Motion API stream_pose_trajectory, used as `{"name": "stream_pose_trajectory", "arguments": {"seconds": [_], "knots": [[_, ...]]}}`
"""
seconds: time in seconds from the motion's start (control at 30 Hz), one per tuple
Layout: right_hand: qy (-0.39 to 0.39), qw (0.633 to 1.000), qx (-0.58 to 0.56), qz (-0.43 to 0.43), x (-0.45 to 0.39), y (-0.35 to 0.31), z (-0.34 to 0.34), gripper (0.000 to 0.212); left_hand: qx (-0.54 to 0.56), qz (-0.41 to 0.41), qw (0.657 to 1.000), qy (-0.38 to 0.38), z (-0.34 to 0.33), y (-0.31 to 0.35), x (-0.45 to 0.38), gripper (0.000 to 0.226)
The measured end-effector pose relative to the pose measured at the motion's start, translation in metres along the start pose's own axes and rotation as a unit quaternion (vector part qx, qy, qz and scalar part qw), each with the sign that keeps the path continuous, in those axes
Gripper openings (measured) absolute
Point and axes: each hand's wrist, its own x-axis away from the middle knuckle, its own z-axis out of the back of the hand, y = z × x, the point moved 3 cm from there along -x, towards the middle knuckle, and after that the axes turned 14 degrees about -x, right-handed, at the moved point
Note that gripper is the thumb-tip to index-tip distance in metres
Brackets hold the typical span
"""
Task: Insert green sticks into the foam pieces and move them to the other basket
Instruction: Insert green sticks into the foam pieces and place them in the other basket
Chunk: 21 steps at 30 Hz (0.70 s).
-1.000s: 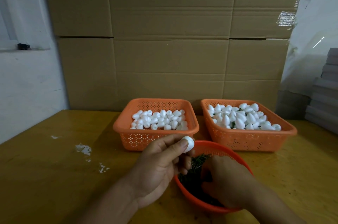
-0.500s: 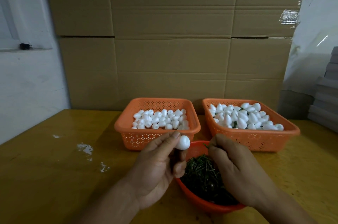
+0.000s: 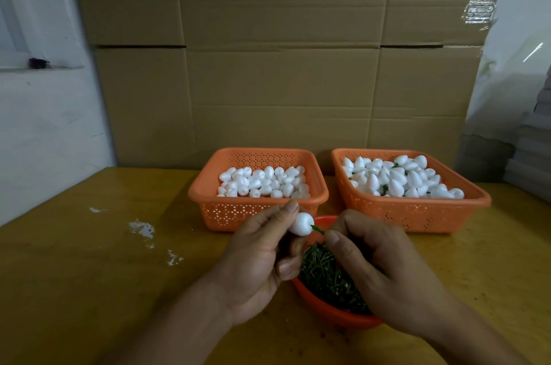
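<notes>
counter (image 3: pixel 89 275): a yellow-brown top that carried every item, backed by cardboard at 12 o'clock.
right basket (image 3: pixel 417 215): at 1 o'clock from the hands; its foam pieces showed bits of green between them, so I judged it the one for finished pieces.
left basket (image 3: pixel 208 194): at 12 o'clock from the left hand, holding plain white foam with no green showing.
bowl (image 3: pixel 334 315): just beneath both hands, at 6 o'clock from the gap between the baskets, heaped with green sticks.
left hand (image 3: pixel 256 260): fingers clamped on the foam, thumb on top and fingertips under it.
right hand (image 3: pixel 381 269): thumb and forefinger pinched together on the outer end of the stick; the other fingers curled in.
foam (image 3: pixel 301 224): held in the air above the bowl's far rim, just before the left basket; its long axis ran roughly 9 to 3 o'clock, one end toward the right hand.
stick (image 3: pixel 317 229): its long axis lay about 10 to 4 o'clock, its tip at the foam's right-facing end; how deep it sat, I could not tell.
step: insertion, by my reading.
next move: likely a straight push along the stick's axis with the foam braced, then a carry toward 1 o'clock.
</notes>
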Motion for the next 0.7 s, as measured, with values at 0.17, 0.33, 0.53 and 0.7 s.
{"name": "stream_pose_trajectory", "arguments": {"seconds": [0.17, 0.33, 0.53, 0.7], "knots": [[-0.006, 1.0, 0.01, -0.001, 0.0014, -0.0009, 0.0017, 0.026, -0.016, -0.011, 1.0, -0.021, -0.0034, -0.0018, 0.0012, 0.032], [-0.007, 0.999, 0.032, 0.002, 0.002, 0.0008, 0.0023, 0.025, -0.039, -0.019, 0.999, -0.009, -0.0033, -0.0008, 0.0012, 0.038], [-0.003, 0.998, 0.058, 0.006, 0.0039, 0.0034, -0.0032, 0.023, -0.08, -0.032, 0.996, 0.021, -0.0035, 0.0004, 0.0015, 0.039], [0.013, 0.998, 0.059, 0.012, 0.0042, 0.0027, -0.0061, 0.022, -0.06, -0.023, 0.998, 0.002, -0.002, -0.0002, 0.0016, 0.039]]}}
